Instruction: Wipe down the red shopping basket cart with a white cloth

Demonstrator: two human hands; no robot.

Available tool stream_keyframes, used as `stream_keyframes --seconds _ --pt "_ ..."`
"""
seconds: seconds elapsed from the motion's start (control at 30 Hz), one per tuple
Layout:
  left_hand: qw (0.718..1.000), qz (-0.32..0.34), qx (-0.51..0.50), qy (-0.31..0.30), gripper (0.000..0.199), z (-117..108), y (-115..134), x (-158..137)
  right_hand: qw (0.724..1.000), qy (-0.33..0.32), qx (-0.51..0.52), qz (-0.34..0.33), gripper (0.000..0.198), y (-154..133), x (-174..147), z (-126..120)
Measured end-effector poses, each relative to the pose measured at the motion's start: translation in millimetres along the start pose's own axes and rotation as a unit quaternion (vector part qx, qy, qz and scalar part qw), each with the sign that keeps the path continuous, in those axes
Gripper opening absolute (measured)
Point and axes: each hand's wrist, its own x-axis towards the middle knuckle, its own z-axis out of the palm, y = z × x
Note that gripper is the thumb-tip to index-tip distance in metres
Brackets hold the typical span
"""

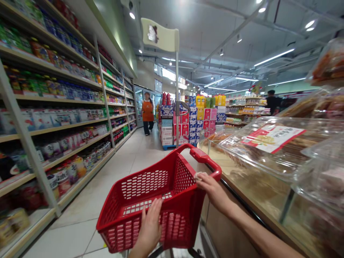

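A red plastic shopping cart basket (185,211) stands in front of me, tilted in view, with perforated sides and nothing inside it. My left hand (150,224) lies against its near side, fingers stretched out toward the upper rim and thumb slightly apart. Bunched under the fingers of my right hand (212,188) is a crumpled whitish cloth or tissue (201,175), pressed to the cart's rim just below the red handle (204,157). A tall pole with a cream sign (161,34) rises behind the handle.
Drink shelves (67,125) line the left side. Clear packs of baked food (263,139) sit on a counter close at right. Ahead stand stacked cartons (182,122), and a person in an orange apron (147,111) is in the aisle. Another person in dark clothes (273,102) is at far right.
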Motion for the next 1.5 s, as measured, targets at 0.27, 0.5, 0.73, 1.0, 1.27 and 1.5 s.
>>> stream_keyframes --seconds 0.27,0.5,0.73,1.0,1.27,1.5 --pt "1.0 -0.001 0.001 0.027 0.078 5 -3 2 0.988 0.015 -0.13 0.085 0.027 19 13 -18" --pt "0.996 0.002 0.04 0.084 0.075 38 -19 13 0.993 -0.006 -0.112 0.032 0.029 9 11 -6" --pt "0.997 -0.011 0.047 0.058 0.075 28 -11 11 0.994 0.031 -0.103 0.033 0.035 14 0 -4" --pt "1.0 -0.003 0.012 0.017 0.074 0 8 -2 0.991 0.064 -0.089 0.081 0.035 9 -5 1" --pt "1.0 0.002 -0.016 0.016 0.078 -4 9 -5 0.991 0.086 -0.064 0.079 0.036 -2 -7 9" --pt "1.0 0.003 -0.008 0.017 0.078 -2 10 -4 0.999 0.04 0.015 -0.027 0.038 -19 -13 17"
